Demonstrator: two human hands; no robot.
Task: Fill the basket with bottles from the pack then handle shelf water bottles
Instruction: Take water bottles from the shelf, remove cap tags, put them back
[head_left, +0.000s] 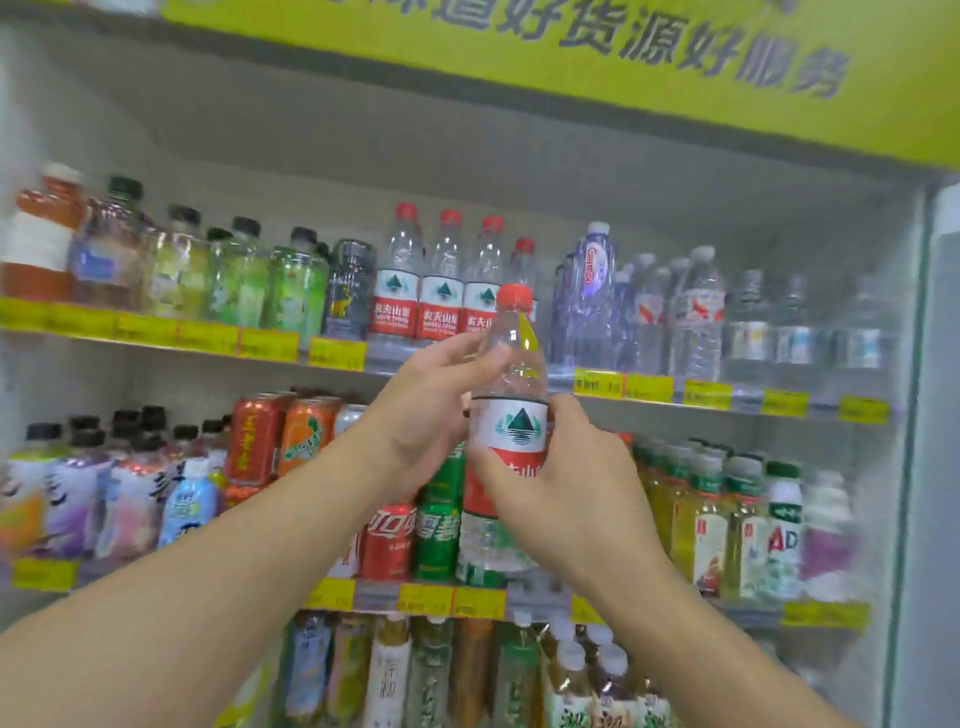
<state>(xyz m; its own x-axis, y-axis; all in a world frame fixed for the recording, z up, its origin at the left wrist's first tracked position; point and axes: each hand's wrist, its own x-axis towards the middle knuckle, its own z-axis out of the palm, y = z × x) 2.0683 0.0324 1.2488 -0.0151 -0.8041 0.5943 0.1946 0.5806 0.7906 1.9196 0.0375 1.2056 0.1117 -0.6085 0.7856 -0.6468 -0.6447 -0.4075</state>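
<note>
While both hands (431, 410) (561, 483) grip it, bottle (511, 415) stands upright, cap up.

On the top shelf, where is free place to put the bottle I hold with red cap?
One gap shows: on the top shelf, between the red-capped water row and the bluish bottles, directly behind the held bottle. Elsewhere that shelf is packed edge to edge. Both the left hand and right hand grip the bottle.

Shop: price-tagged drink shelves (332, 353)
</note>
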